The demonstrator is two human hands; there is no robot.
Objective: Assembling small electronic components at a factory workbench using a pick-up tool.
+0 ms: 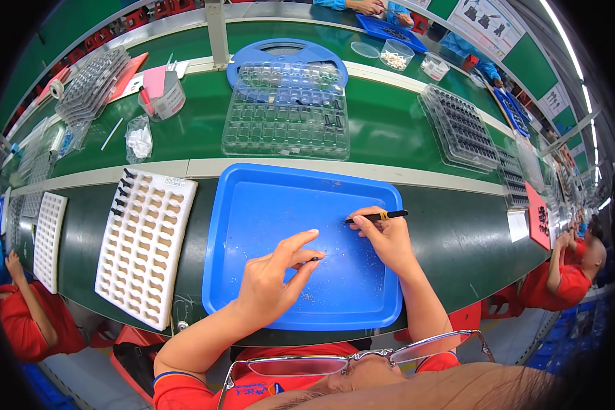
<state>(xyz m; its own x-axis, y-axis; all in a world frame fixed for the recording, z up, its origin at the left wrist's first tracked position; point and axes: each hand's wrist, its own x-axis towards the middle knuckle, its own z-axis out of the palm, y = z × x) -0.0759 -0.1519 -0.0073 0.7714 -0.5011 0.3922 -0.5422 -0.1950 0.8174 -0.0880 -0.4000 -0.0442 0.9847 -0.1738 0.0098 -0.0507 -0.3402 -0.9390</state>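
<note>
- The small black part (314, 259) is over the blue tray (253, 212), pinched in the left hand (268, 275); fingers cover much of it, so its long axis is hard to tell.
- The left hand's grip is together on that part, making it the nearer hand.
- The right hand (389, 240) has its grip clamped on a black-and-yellow pen-like tool (391, 214).
- The tool's long axis runs roughly sideways, tip leftward; the part lies left of that tip and closer to the person, apart from it.
- Left of the blue tray lies a white foam tray (175, 253), with black pieces (121, 195) along its far left edge.
- Both trays rest on the dark green table (458, 239); clear plastic trays (283, 140) lie beyond.
</note>
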